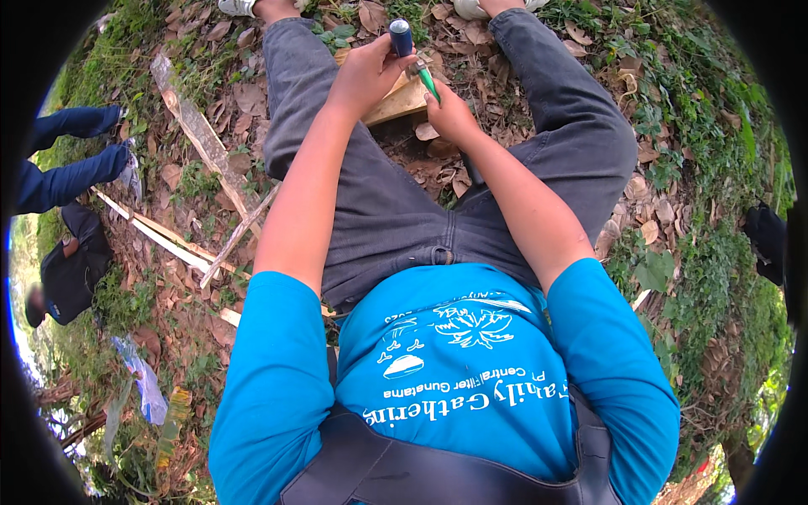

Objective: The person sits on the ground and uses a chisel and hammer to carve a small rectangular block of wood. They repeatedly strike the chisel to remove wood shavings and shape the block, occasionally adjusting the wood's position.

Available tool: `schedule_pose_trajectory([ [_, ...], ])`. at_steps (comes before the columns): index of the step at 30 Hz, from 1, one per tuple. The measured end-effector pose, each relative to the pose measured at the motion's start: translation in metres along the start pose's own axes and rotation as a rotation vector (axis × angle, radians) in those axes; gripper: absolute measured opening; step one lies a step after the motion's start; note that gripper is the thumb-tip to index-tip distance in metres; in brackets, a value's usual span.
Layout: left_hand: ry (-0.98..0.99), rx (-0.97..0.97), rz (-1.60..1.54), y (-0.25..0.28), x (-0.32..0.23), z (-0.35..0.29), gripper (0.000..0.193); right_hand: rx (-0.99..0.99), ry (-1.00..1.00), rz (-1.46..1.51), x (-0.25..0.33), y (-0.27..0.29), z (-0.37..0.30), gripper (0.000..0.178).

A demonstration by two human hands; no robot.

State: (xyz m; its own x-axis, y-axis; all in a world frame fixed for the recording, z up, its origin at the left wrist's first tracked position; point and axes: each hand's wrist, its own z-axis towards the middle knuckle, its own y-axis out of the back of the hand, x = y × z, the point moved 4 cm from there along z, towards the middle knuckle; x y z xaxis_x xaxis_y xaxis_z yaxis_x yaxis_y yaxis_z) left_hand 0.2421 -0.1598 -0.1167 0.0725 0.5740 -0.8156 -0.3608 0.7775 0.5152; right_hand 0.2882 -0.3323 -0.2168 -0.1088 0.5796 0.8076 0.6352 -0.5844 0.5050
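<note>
Shirt: the blue shirt (454,370) bears white lettering in several lines, upside down in this view, beside white drawings, one leaf-like.
Handles: too small to tell any marking on the blue handle (401,39), with its silvery end, or the green handle (430,84).
Left hand: the left hand (362,77) grips the blue handle between fingers and thumb.
Right hand: the right hand (452,114) closes around the green handle, just below and right of the blue one; whether the two join cannot be told.
Wood: a pale wood block (398,103) lies beneath the hands, between the spread legs in grey trousers (383,202).
Ground: outdoor soil with brown leaves (442,149) and green plants (656,269).
Left side: a rough branch (198,130), pale strips (156,233) and a crumpled wrapper (150,391) lie there.
Others: dark-blue trouser legs (76,168) and a dark-clothed person (76,265) show at the left rim.
</note>
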Motion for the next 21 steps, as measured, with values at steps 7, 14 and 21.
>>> schedule_pose_trajectory([
  [7,0.003,-0.017,0.018,0.0017,-0.0003,-0.0010,0.024,-0.009,0.020,0.010,0.0002,-0.0007,0.0009,0.044],
  [14,-0.004,-0.019,0.016,0.0011,0.0038,-0.0012,0.024,-0.007,0.012,-0.003,0.0010,-0.0002,-0.0005,0.043],
  [21,-0.012,-0.022,0.012,0.0009,0.0032,-0.0003,0.024,0.005,-0.024,0.005,0.0017,0.0011,-0.0022,0.044],
])
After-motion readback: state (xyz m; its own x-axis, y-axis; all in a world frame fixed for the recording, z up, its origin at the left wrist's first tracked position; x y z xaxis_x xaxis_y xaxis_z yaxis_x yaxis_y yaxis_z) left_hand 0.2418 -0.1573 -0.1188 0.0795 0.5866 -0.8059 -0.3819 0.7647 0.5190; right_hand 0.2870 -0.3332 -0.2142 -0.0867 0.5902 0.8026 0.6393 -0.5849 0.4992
